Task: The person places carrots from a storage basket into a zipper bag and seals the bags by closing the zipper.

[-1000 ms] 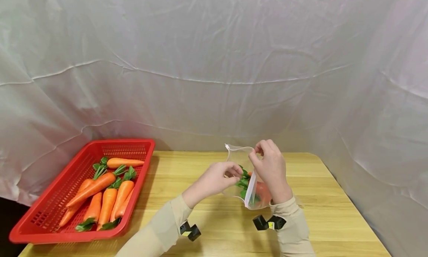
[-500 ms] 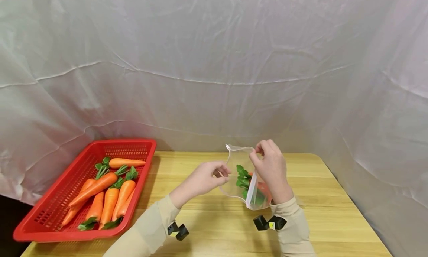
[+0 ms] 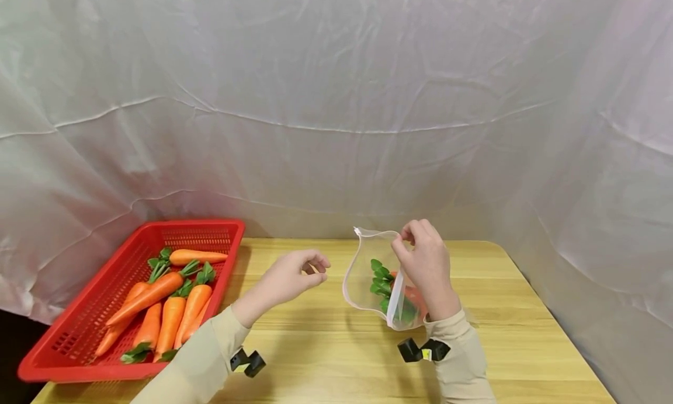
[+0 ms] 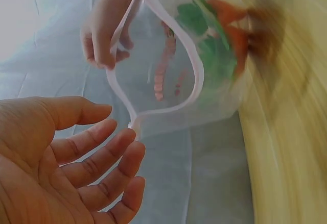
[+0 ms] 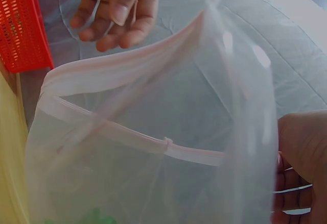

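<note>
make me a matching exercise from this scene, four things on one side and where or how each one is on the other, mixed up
Things:
1. left hand
2. right hand
3. clear zip bag
4. red basket

States:
A. mouth open, a carrot with green leaves inside
B. on the table's left end, holding loose carrots
C. empty, fingers relaxed, between basket and bag
D. pinching the bag's top edge, holding it up

Pairs: 1-C, 2-D, 3-A, 4-B

Bare table (image 3: 321, 334) lies open between the red basket (image 3: 221, 287) and the held bag (image 3: 368, 275).
</note>
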{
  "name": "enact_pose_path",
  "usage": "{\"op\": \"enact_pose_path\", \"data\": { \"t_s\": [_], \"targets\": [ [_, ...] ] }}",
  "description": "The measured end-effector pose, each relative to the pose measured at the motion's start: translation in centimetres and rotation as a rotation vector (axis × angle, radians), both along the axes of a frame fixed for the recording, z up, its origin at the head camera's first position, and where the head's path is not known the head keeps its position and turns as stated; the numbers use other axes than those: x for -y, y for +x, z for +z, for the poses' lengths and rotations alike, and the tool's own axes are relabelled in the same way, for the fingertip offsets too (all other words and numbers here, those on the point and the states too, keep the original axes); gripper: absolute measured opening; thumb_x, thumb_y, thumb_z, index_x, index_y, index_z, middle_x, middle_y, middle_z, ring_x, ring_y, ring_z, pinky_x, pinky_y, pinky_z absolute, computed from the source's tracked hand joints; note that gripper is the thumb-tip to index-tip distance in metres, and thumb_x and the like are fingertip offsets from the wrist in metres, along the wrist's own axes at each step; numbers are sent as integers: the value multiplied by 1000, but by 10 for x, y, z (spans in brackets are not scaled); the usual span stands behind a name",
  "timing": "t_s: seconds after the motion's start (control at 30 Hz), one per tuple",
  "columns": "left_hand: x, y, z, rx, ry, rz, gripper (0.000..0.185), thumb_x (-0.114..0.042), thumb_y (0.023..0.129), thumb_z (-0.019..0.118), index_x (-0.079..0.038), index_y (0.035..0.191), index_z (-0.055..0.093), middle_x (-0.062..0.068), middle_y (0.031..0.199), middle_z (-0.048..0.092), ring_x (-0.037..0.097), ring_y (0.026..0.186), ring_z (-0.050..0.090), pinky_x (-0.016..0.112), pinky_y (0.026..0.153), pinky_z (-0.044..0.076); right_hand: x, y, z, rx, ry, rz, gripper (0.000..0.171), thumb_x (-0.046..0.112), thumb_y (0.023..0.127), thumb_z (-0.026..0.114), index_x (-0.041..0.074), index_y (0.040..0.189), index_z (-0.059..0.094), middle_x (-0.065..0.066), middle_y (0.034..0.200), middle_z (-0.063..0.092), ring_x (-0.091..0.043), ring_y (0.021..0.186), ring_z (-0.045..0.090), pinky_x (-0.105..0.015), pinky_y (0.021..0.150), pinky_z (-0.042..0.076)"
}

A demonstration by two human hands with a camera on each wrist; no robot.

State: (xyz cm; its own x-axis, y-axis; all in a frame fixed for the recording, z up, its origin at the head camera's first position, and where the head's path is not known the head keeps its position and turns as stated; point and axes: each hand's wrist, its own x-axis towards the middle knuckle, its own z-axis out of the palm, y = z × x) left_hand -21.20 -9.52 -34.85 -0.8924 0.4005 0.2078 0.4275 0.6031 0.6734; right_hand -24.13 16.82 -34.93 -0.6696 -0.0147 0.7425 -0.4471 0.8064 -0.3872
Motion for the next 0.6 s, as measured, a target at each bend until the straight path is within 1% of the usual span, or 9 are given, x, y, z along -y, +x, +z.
{"op": "enact_pose_path", "data": {
  "t_s": [0.2, 0.47, 0.6],
  "targets": [
    [25, -1, 3, 3, -37, 59, 14, -15, 88, 68, -13, 102, 68, -1, 95, 69, 11, 84, 65, 27, 73, 54, 0, 1, 1, 11, -9, -2, 8, 6, 78, 64, 7, 76, 56, -8, 75, 54, -21, 69, 49, -31, 60, 41],
    [54, -3, 16, -51, -85, 148, 15, -17, 88, 70, -13, 102, 68, 1, 95, 70, 16, 83, 67, 32, 73, 55, -2, 1, 0, 3, -4, -4, 8, 7, 79, 64, 7, 76, 56, -9, 75, 54, -21, 69, 49, -31, 60, 41],
    [68, -3, 21, -49, -99, 180, 15, -17, 89, 69, -13, 103, 68, 3, 95, 71, 18, 85, 67, 32, 71, 54, -2, 2, 0, 11, -2, -3, 8, 7, 79, 64, 7, 77, 57, -8, 75, 54, -21, 69, 49, -31, 61, 41]
  ]
}}
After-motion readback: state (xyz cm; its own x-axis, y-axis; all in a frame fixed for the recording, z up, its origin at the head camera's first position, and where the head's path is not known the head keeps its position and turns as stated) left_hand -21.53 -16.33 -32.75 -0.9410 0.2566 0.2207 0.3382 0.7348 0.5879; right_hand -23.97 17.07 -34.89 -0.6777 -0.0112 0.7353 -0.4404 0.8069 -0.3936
